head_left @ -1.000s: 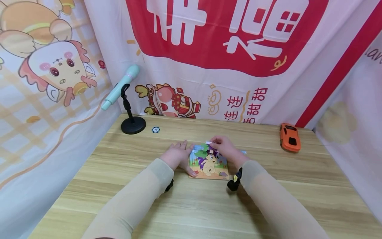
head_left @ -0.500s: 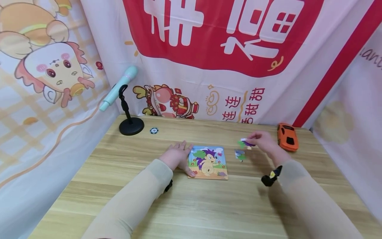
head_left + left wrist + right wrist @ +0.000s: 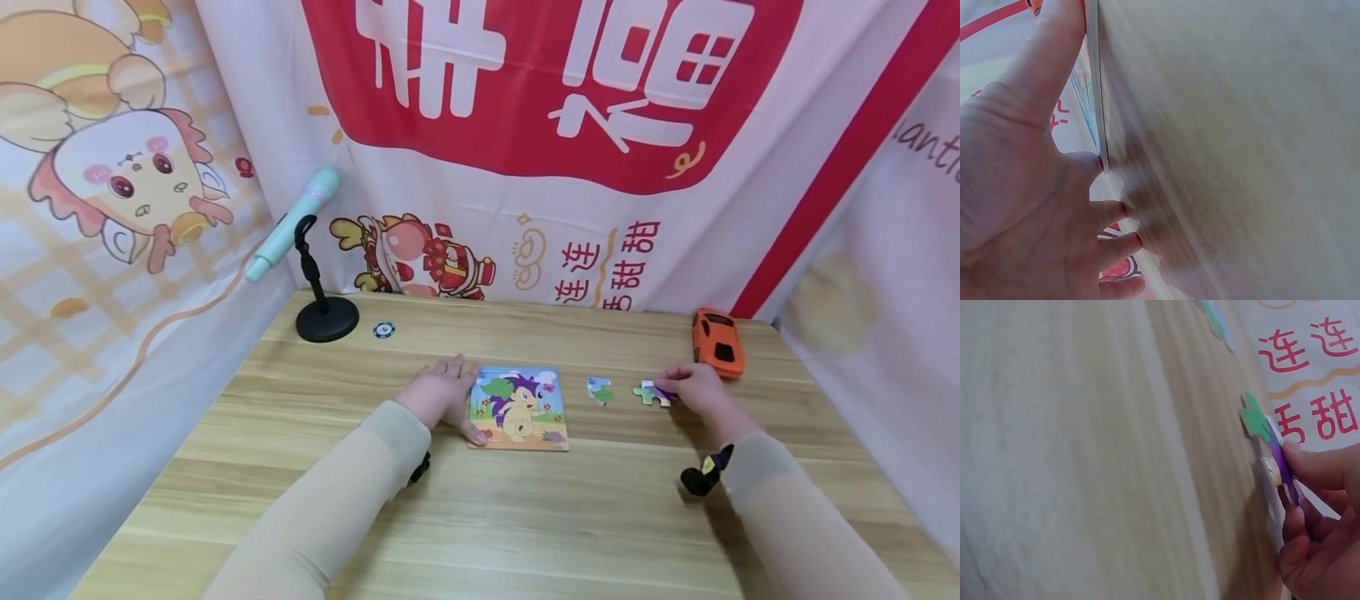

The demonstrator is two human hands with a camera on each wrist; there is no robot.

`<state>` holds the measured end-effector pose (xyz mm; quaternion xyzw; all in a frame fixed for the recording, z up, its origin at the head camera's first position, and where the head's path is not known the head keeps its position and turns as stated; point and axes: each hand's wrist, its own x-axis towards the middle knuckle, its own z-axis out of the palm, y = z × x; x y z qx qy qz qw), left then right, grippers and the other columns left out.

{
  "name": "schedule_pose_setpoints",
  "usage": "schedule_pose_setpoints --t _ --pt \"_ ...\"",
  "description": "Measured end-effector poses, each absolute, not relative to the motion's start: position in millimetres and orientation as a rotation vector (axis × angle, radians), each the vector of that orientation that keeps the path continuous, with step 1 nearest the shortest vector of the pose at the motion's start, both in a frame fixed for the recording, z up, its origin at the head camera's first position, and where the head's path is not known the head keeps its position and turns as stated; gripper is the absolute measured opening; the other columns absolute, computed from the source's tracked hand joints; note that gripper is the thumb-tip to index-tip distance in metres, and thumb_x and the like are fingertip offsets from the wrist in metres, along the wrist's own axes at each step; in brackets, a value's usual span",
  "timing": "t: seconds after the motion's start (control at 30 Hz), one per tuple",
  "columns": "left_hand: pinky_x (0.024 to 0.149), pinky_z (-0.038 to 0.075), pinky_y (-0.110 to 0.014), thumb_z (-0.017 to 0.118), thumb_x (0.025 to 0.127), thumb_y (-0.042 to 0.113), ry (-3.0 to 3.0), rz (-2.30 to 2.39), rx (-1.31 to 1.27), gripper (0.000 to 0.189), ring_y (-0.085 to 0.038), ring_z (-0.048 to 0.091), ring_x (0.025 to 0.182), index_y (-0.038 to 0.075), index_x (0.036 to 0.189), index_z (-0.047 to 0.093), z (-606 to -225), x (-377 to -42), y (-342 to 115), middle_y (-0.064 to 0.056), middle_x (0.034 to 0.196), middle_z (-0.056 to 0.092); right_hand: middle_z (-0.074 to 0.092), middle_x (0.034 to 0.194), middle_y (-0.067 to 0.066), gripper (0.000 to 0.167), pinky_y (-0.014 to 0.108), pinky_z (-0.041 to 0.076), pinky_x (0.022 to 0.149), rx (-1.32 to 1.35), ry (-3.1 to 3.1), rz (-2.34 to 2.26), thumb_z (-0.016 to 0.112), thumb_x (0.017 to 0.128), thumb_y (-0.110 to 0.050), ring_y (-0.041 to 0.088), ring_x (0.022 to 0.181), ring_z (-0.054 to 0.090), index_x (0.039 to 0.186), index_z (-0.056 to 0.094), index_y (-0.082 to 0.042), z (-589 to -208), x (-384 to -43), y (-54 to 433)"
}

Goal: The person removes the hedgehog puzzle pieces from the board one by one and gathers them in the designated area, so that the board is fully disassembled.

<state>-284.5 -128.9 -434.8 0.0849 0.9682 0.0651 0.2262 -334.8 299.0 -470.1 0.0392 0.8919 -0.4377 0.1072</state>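
Observation:
A square cartoon jigsaw puzzle (image 3: 519,412), showing a purple-haired hedgehog-like figure, lies flat mid-table in the head view. My left hand (image 3: 441,395) rests along its left edge, fingers spread, thumb at the lower left corner. From the left wrist, the thumb (image 3: 1044,56) stretches along the puzzle's side. Farther right, my right hand (image 3: 701,393) pinches a green, purple and white puzzle piece (image 3: 649,393) between thumb and fingers. The right wrist view has this held piece (image 3: 1277,453) tilted close over the table. Between puzzle and right hand lies a loose blue and green piece (image 3: 599,389).
An orange toy car (image 3: 717,343) stands just beyond the right hand. At the back left are a black stand (image 3: 327,319) with a mint microphone (image 3: 294,223) and a round chip (image 3: 384,330). Printed cloth (image 3: 465,167) hangs behind the wooden table (image 3: 525,517).
My right hand has lifted a piece off the puzzle's top and carried it right, then lowered it near the table, past the loose piece. The left hand stays at the puzzle's edge.

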Motion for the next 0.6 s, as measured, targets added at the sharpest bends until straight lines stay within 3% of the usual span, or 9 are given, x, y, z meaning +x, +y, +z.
schedule_pose_setpoints --t 0.33,0.43,0.6 --pt "0.117 0.0 -0.056 0.068 0.033 0.089 2.653 0.116 0.233 0.155 -0.037 0.0 0.149 0.026 0.16 0.005 -466 -306 -134 -0.011 0.164 -0.004 0.064 0.106 0.015 0.029 0.034 0.048 0.072 0.118 2.696 -1.218 0.067 0.096 -0.025 0.027 0.089 0.055 0.113 0.068 -0.002 -473 -340 292" --pt "0.117 0.001 -0.056 0.068 0.032 0.089 2.656 0.107 0.231 0.155 -0.037 0.0 0.149 0.028 0.159 0.003 -473 -311 -135 -0.01 0.164 -0.004 0.062 0.111 0.016 0.03 0.038 0.048 0.079 0.062 2.693 -1.225 0.066 0.096 -0.026 0.029 0.096 0.055 0.116 0.066 -0.004 -461 -339 277" --pt "0.117 0.003 -0.055 0.07 0.035 0.088 2.652 0.11 0.227 0.152 -0.038 -0.001 0.148 0.03 0.159 0.002 -468 -308 -134 -0.011 0.164 -0.006 0.064 0.104 0.015 0.023 0.038 0.05 0.078 -0.181 2.739 -1.234 0.067 0.096 -0.018 0.027 0.092 0.057 0.113 0.067 -0.002 -441 -339 227"
